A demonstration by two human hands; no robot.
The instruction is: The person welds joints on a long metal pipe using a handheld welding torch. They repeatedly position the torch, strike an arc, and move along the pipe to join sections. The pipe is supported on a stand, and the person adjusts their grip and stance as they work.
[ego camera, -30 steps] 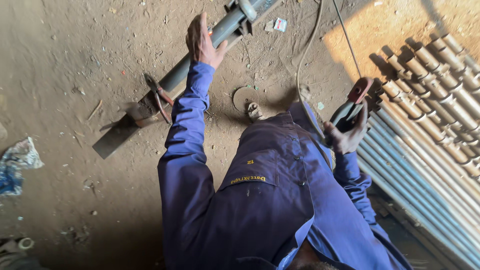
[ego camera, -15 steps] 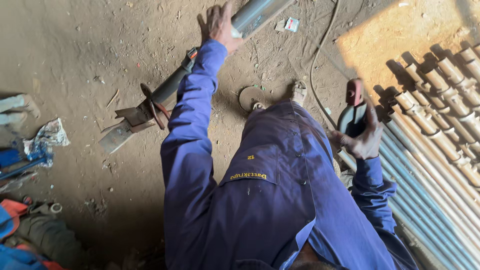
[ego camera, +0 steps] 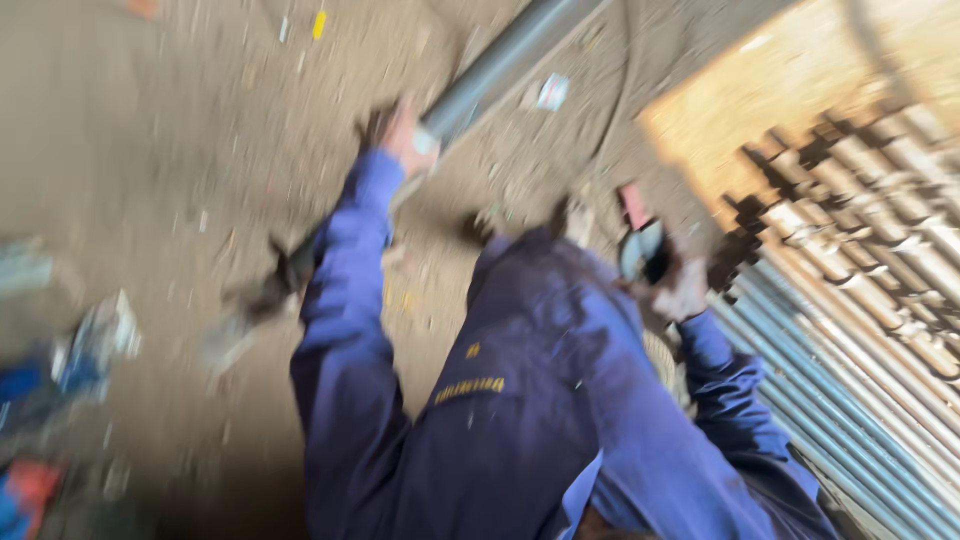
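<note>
Everything's pretty motion-blurred here, so take the fine detail with a grain of salt. Far left on the dirt floor [ego camera: 150,150] there's a smear of blue and red scraps [ego camera: 45,400] and some pale litter, can't make out what any of it is. Moving right, the left hand [ego camera: 405,135] is stretched out at the end of a blue sleeve [ego camera: 340,290] and sits on a long grey pipe [ego camera: 490,75] that runs diagonally from the lower left up toward the top middle; fingers look laid over the pipe, but it's too blurry to tell if they're actually wrapped round it. The pipe's lower end rests on some dark stand thing [ego camera: 275,290]. Further right, the right hand [ego camera: 680,290] is curled closed around a power tool [ego camera: 645,250] with a grey body and a reddish bit on top, held just beside a stack of pipes [ego camera: 880,280] filling the right edge.
</note>
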